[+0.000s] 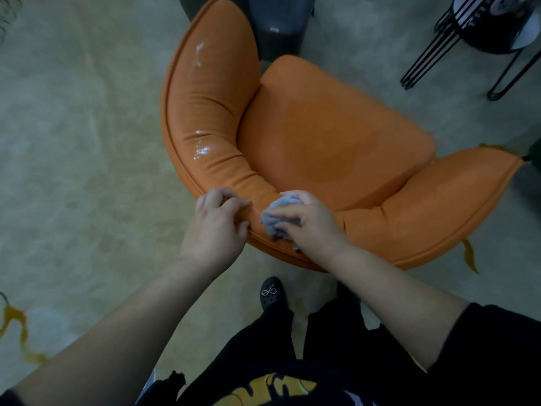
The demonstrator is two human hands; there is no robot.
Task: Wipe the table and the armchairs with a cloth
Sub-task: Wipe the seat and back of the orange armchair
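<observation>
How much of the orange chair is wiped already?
Partly done, it seems. The backrest shines wet in patches on its left curve, so that part looks wiped. Now the right hand presses the cloth on the back's near rim, while the left hand grips the edge beside it. The right side and the seat show no clear wet shine, so they probably remain. I cannot judge the table, barely in view.
</observation>
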